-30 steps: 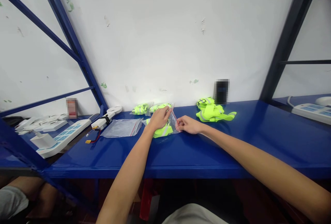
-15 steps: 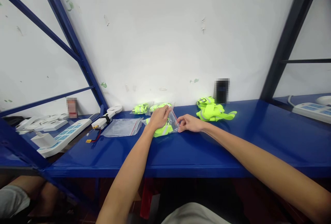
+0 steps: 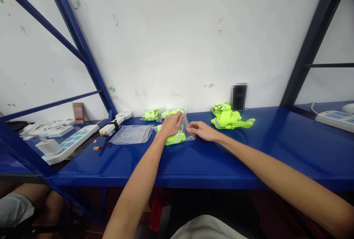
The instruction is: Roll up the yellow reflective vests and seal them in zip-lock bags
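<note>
A clear zip bag (image 3: 190,136) with a red seal line lies on the blue table, a neon-yellow reflective strap bundle (image 3: 176,138) inside it. My left hand (image 3: 171,124) rests over the bag, its fingers closed at the upper end of the seal. At the right side of the bag, my right hand (image 3: 201,130) pinches the edge along the seal. Just behind are two more bagged yellow bundles, one (image 3: 151,114) to the left and another (image 3: 173,112) partly covered by my left hand. Loose yellow reflective straps (image 3: 228,118) lie to the right of my hands.
Flat clear zip bags (image 3: 131,134) lie left of my hands, beside a white handheld fan (image 3: 123,115) and a wired battery pack (image 3: 107,130). Power strips (image 3: 73,143) sit farther left. A dark blurred object (image 3: 239,97) leans against the wall. Another person's legs (image 3: 30,198) show lower left.
My right hand has shifted slightly up and left along the bag's seal. The left hand stays on the bag. The whole view has moved slightly.
</note>
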Demonstrator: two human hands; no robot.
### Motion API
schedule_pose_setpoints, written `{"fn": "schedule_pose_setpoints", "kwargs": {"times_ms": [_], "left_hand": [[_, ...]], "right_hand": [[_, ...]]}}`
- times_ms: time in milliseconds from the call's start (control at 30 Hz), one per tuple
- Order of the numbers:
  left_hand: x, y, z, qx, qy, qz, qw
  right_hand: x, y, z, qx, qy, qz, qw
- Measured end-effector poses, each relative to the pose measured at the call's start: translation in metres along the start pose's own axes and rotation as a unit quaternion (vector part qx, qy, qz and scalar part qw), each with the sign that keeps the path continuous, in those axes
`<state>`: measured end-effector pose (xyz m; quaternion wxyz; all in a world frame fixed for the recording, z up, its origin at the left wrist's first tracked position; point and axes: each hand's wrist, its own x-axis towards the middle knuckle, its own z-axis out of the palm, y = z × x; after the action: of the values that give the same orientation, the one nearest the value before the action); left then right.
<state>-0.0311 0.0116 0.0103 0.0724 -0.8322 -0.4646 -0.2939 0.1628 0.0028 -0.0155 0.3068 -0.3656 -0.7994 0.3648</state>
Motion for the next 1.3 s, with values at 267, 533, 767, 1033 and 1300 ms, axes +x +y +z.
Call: {"fn": "schedule_pose_setpoints", "kwargs": {"times_ms": [267, 533, 767, 1033, 1300], "left_hand": [[0.001, 0.008, -0.001, -0.015, 0.017, -0.018, 1.0], [0.005, 0.027, 0.004, -0.061, 0.055, -0.04, 0.996], [-0.009, 0.016, -0.014, -0.028, 0.217, -0.009, 0.976], [-0.011, -0.001, 0.014, 0.037, 0.008, 0.055, 0.998], [-0.009, -0.002, 0.041, 0.042, -0.137, 0.067, 0.987]], "right_hand": [[0.008, -0.001, 0.027, -0.043, 0.187, -0.043, 0.981], [0.013, 0.001, 0.027, -0.155, 0.264, -0.068, 0.95], [0.029, -0.002, -0.004, -0.175, 0.382, -0.021, 0.907], [0.063, 0.018, -0.086, -0.156, 0.25, 0.21, 0.932], [0.071, 0.035, -0.074, -0.321, 0.048, 0.193, 0.926]]}}
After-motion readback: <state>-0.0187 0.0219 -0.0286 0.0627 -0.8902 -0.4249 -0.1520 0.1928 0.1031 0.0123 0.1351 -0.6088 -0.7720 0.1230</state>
